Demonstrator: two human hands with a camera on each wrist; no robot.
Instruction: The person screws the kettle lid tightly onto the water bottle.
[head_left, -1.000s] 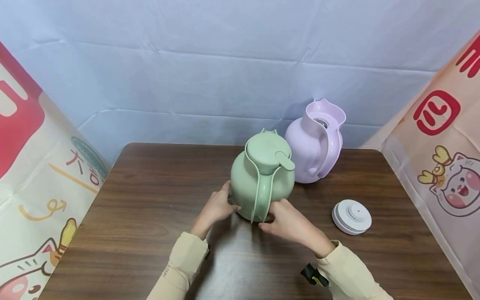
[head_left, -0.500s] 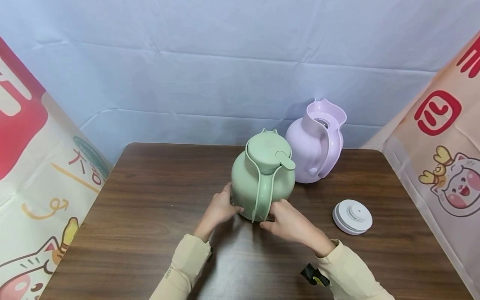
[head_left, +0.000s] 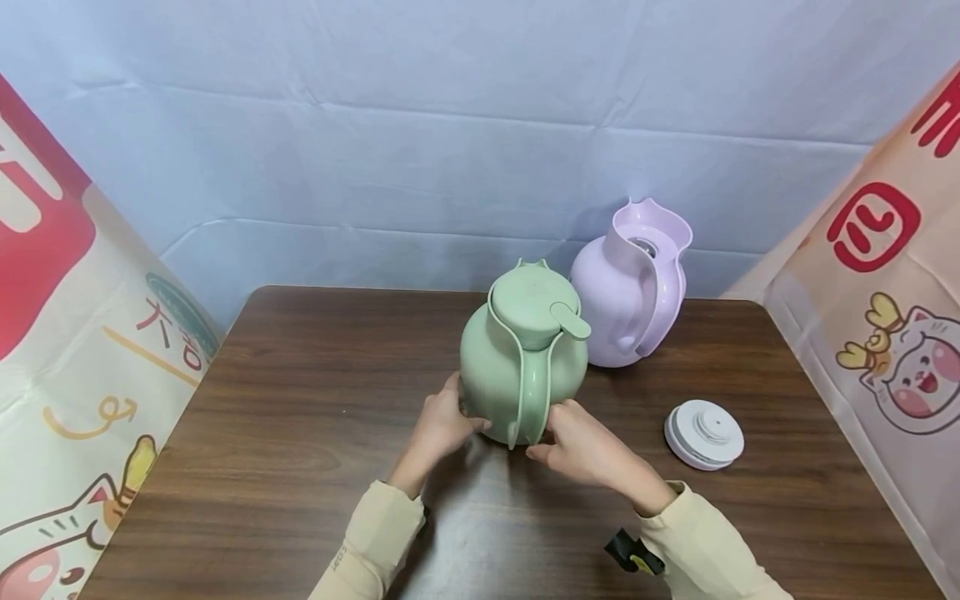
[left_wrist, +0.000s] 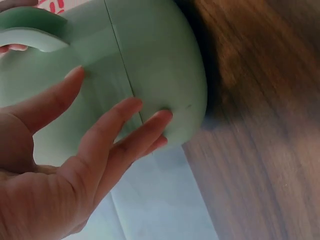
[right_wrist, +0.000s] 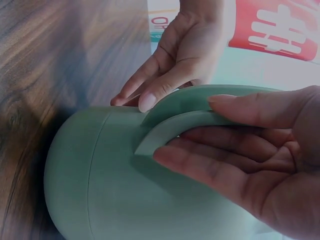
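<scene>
A round green thermos jug [head_left: 486,375] with its lid [head_left: 534,302] on stands upright on the table, its handle [head_left: 535,392] toward me. My left hand [head_left: 441,427] lies along its lower left side. In the left wrist view, the extended fingers [left_wrist: 117,115] touch the body near the seam, with the thumb spread apart. My right hand [head_left: 581,442] is at the foot of the handle. In the right wrist view, the thumb [right_wrist: 245,107] lies on one side of the handle [right_wrist: 172,125] and the fingers reach round its other side.
A lilac thermos jug [head_left: 600,308] with an uncovered mouth stands close behind on the right. Its white round stopper [head_left: 705,435] lies on the wooden table [head_left: 300,417] to the right. A pale cloth backdrop [head_left: 375,167] hangs behind, with printed cloths at both sides.
The green jug has turned slightly, its handle swinging a little to the right. Its top has shifted slightly left. Both hands have stayed on it; the lilac jug and stopper have not moved.
</scene>
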